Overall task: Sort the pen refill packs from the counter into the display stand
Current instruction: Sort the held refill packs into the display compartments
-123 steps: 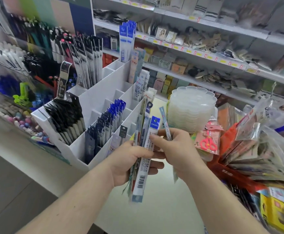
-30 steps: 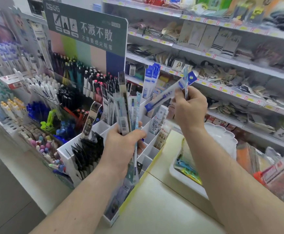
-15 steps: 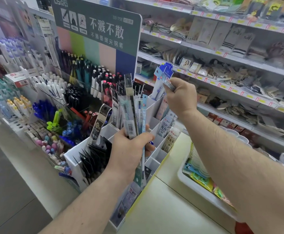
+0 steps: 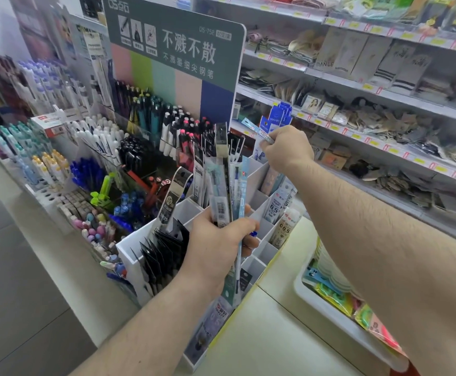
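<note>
- Stationery shop aisle: shelving (image 4: 357,85) with yellow price tags runs along the right, and a green pen signboard (image 4: 172,47) stands behind the work area.
- Tabletop (image 4: 270,340): pale counter surface; the white display stand (image 4: 256,183) sits at its left edge, tiered and divided into compartments.
- Left hand (image 4: 216,251): grip clamped round a fanned bundle of refill packs (image 4: 221,185), held upright in front of the stand's middle tiers. These are the packs awaiting sorting.
- Right hand (image 4: 286,150): grip pinched on a single blue-topped pack (image 4: 256,130), raised over the stand's rear right corner, just beside the blue packs (image 4: 278,118) already standing there.
- Front compartments: black packs (image 4: 164,253) fill the left front cell; packs printed 0.5 (image 4: 284,221) lean in cells along the right side.
- White tray (image 4: 338,316) of colourful items lies near the tabletop's right edge, apart from the stand.
- Judged step: seating the single pack in the rear cell whose stock matches it.
- Technique: check the header against the neighbouring blue packs, turn the pack upright, lead with its lower end, and let go only once it is inside the dividers.
- Risk: the held pack is slanted; lowering it so may catch a divider or knock the standing packs.
- Keep the bundle clear of the reaching forearm.
</note>
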A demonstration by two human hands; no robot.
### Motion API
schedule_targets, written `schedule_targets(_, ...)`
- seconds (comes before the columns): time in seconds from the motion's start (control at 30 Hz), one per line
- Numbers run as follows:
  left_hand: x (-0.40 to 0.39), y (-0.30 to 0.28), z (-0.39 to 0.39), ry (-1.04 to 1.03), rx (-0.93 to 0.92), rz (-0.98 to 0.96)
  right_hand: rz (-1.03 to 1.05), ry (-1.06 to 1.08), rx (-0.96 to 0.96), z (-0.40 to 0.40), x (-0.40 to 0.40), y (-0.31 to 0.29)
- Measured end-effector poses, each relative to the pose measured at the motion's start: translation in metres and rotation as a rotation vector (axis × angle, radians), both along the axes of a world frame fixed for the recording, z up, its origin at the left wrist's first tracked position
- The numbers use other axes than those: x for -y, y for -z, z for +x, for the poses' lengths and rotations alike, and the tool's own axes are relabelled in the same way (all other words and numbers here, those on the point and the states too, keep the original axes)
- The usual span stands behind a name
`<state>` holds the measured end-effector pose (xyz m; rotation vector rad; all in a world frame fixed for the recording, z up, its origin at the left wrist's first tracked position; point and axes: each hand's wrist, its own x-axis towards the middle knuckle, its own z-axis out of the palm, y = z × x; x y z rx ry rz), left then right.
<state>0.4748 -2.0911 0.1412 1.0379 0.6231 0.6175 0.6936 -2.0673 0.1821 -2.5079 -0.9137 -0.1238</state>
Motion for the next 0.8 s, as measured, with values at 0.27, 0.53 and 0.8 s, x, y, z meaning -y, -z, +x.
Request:
schedule_targets(0.27, 0.002, 0.006, 0.001, 0.000, -0.012, 0.040, 0.406, 0.048, -0.252, -0.018, 0.036, -0.007)
schedule_targets(0.53, 0.017, 0.011, 0.007, 0.124, -0.017, 0.008, 0.719, -0.148, -1.347, -0.075, 0.107, 0.015)
schedule_targets(0.8, 0.038, 0.026, 0.000, 0.398, 0.044, -0.098, 0.819, -0.035, -1.188, -0.123, 0.161, 0.034)
